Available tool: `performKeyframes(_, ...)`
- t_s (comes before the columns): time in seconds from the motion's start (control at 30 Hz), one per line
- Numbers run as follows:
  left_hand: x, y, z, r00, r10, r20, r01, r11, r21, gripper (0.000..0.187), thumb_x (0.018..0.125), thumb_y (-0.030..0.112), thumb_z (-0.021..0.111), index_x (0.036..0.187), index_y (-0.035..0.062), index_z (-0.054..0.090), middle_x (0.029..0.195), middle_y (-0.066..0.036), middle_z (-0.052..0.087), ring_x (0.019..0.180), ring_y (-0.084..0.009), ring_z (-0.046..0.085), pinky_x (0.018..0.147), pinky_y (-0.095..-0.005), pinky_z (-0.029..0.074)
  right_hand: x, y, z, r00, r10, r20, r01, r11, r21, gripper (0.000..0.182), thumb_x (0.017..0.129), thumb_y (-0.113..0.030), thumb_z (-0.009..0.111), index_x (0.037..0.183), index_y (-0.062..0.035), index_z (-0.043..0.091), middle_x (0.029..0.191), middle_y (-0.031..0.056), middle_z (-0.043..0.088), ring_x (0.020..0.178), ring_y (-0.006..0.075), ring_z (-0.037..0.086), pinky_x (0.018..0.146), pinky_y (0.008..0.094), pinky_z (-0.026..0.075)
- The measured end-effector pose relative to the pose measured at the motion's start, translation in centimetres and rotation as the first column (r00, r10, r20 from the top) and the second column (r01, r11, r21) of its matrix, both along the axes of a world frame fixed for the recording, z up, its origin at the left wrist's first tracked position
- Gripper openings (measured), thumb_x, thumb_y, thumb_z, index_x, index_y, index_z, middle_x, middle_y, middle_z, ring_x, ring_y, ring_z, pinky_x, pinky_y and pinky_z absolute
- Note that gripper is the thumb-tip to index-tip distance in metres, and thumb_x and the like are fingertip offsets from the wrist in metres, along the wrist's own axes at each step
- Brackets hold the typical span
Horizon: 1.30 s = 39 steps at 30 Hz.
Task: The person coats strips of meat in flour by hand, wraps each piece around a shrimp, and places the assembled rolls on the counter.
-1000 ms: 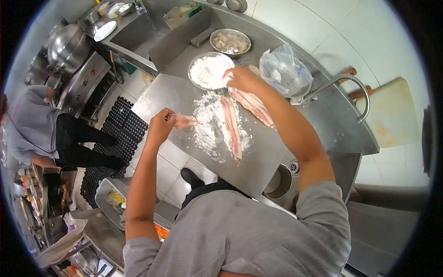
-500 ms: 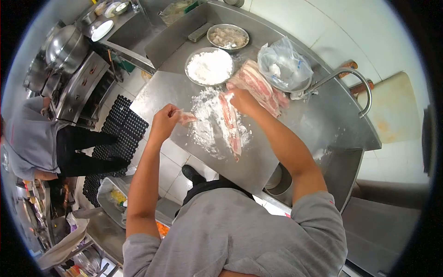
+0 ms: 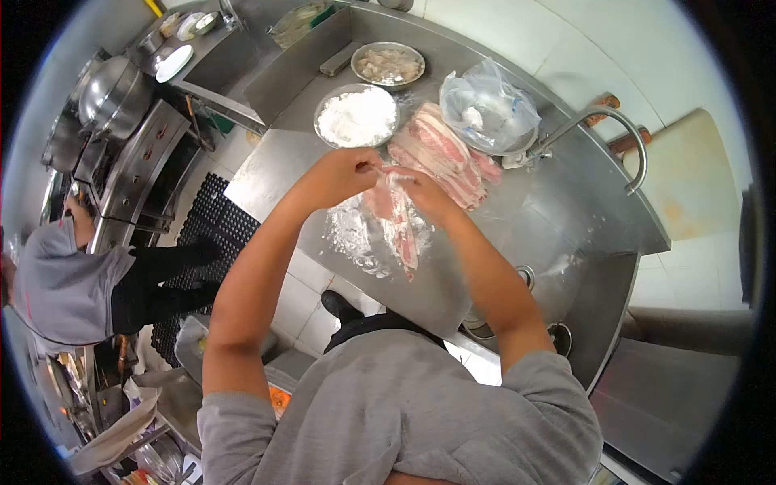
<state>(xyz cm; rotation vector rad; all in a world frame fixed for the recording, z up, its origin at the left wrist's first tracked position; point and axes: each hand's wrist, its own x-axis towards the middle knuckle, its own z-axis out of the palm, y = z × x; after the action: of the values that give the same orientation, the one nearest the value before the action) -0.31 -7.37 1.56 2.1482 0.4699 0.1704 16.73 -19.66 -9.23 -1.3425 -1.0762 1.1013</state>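
Note:
A strip of bacon [image 3: 404, 241] lies lengthwise on flour [image 3: 352, 234] spread over the steel counter. My right hand [image 3: 422, 194] pinches its far end. Close beside it, my left hand [image 3: 343, 176] has its fingers closed on a smaller piece of bacon [image 3: 377, 200], which hangs over the flour and partly overlaps the strip. The fingertips of both hands nearly meet, so their exact grip is partly hidden. Just beyond my right hand lies a pile of raw bacon slices [image 3: 444, 149]. A metal bowl [image 3: 317, 131] of white flour stands beyond my left hand.
Behind are a bowl [image 3: 354, 65] of pale pieces and a bowl lined with a plastic bag [image 3: 495, 105]. A curved faucet [image 3: 643, 162] rises at the right. Another person [image 3: 69, 279] stands at the stove [image 3: 137, 174] on the left, beside a black floor mat [image 3: 198, 234].
My left hand has moved right and away from me, bringing the small bacon piece to the strip's far end beside my right hand. The other person has reached toward the stove.

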Motion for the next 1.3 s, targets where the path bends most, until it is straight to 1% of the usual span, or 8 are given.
performKeyframes(0.13, 3.9, 1.0, -1.4, 1.000, -0.009, -0.028, 0.010, 0.999, 0.039, 0.021, 0.079, 0.017, 0.057, 0.093, 0.0018, 0.061, 0.072, -0.008, 0.058, 0.067, -0.0149, 0.052, 0.063, -0.0301, 0.043, 0.5, -3.2, -2.3, 0.975, -0.213, 0.065, 0.221, 0.960, -0.171, 0.044, 0.084, -0.022, 0.065, 0.123, -0.0033, 0.057, 0.099, 0.0140, 0.066, 0.086, 0.0164, 0.062, 0.074, 0.0286, 0.048)
performKeyframes(0.23, 6.1, 1.7, -5.4, 1.000, -0.017, -0.019, 0.018, 0.998, 0.067, 0.021, 0.079, 0.017, 0.057, 0.094, 0.0016, 0.061, 0.074, -0.012, 0.059, 0.068, -0.0177, 0.053, 0.064, -0.0319, 0.044, 0.5, -5.1, -2.3, 0.902, -0.264, 0.340, 0.352, 0.908, -0.227, 0.045, 0.080, -0.018, 0.066, 0.121, -0.0015, 0.057, 0.089, 0.0144, 0.067, 0.081, 0.0165, 0.063, 0.071, 0.0274, 0.047)
performKeyframes(0.33, 7.4, 1.5, -9.0, 0.994, -0.046, 0.104, 0.034, 0.993, 0.114, 0.021, 0.076, 0.017, 0.059, 0.090, 0.0006, 0.062, 0.076, -0.015, 0.062, 0.069, -0.0288, 0.059, 0.067, -0.0366, 0.047, -0.6, -7.0, -2.4, 0.946, -0.285, 0.158, 0.320, 0.902, -0.289, 0.047, 0.077, -0.018, 0.067, 0.119, -0.0006, 0.057, 0.093, 0.0190, 0.067, 0.084, 0.0235, 0.065, 0.076, 0.0315, 0.048)
performKeyframes(0.43, 8.1, 1.6, -10.8, 0.996, -0.082, 0.025, 0.076, 0.980, 0.182, 0.023, 0.077, 0.018, 0.059, 0.092, 0.0009, 0.062, 0.083, -0.018, 0.064, 0.077, -0.0355, 0.060, 0.071, -0.0395, 0.047, -2.0, -7.6, -4.4, 0.856, -0.341, 0.389, 0.433, 0.884, -0.178, 0.035, 0.081, -0.014, 0.063, 0.113, -0.0002, 0.058, 0.083, 0.0103, 0.067, 0.074, 0.0123, 0.061, 0.068, 0.0268, 0.047)
performKeyframes(0.73, 7.8, 1.7, -12.3, 0.993, -0.096, -0.066, 0.107, 0.977, 0.184, 0.023, 0.079, 0.017, 0.056, 0.095, 0.0022, 0.061, 0.090, -0.019, 0.063, 0.085, -0.0365, 0.060, 0.075, -0.0415, 0.047, -4.2, -8.5, -3.4, 0.739, -0.404, 0.538, 0.437, 0.896, 0.073, 0.039, 0.076, -0.011, 0.062, 0.113, -0.0001, 0.057, 0.094, 0.0238, 0.064, 0.088, 0.0345, 0.064, 0.079, 0.0374, 0.048)
performKeyframes(0.93, 7.0, 2.0, -14.7, 0.997, -0.077, -0.027, 0.082, 0.954, 0.288, 0.012, 0.079, 0.012, 0.056, 0.087, 0.0054, 0.062, 0.082, -0.016, 0.061, 0.082, -0.0343, 0.059, 0.072, -0.0424, 0.048, -5.7, -8.0, -3.3, 0.802, -0.364, 0.474, 0.451, 0.889, -0.079, 0.041, 0.077, -0.011, 0.061, 0.116, -0.0009, 0.055, 0.096, 0.0259, 0.064, 0.091, 0.0385, 0.062, 0.079, 0.0395, 0.048)
performKeyframes(1.13, 7.4, 1.2, -16.3, 0.987, -0.033, -0.158, 0.116, 0.826, 0.552, 0.016, 0.080, 0.011, 0.058, 0.096, 0.0102, 0.060, 0.105, -0.009, 0.057, 0.101, -0.0288, 0.056, 0.079, -0.0425, 0.050, -6.1, -7.9, -1.5, 0.826, -0.314, 0.469, 0.450, 0.868, -0.211, 0.058, 0.077, -0.011, 0.062, 0.131, -0.0064, 0.040, 0.102, 0.0294, 0.061, 0.095, 0.0432, 0.060, 0.083, 0.0446, 0.047)
performKeyframes(1.3, 6.6, -0.6, -13.9, 0.992, 0.127, -0.007, -0.103, 0.836, 0.539, 0.024, 0.078, 0.009, 0.060, 0.102, 0.0105, 0.057, 0.109, -0.007, 0.054, 0.102, -0.0290, 0.056, 0.083, -0.0417, 0.049, -5.8, -8.4, -1.7, 0.815, -0.170, 0.554, 0.399, 0.858, -0.324, 0.059, 0.078, -0.015, 0.060, 0.132, -0.0096, 0.039, 0.103, 0.0282, 0.061, 0.097, 0.0436, 0.059, 0.084, 0.0450, 0.046)
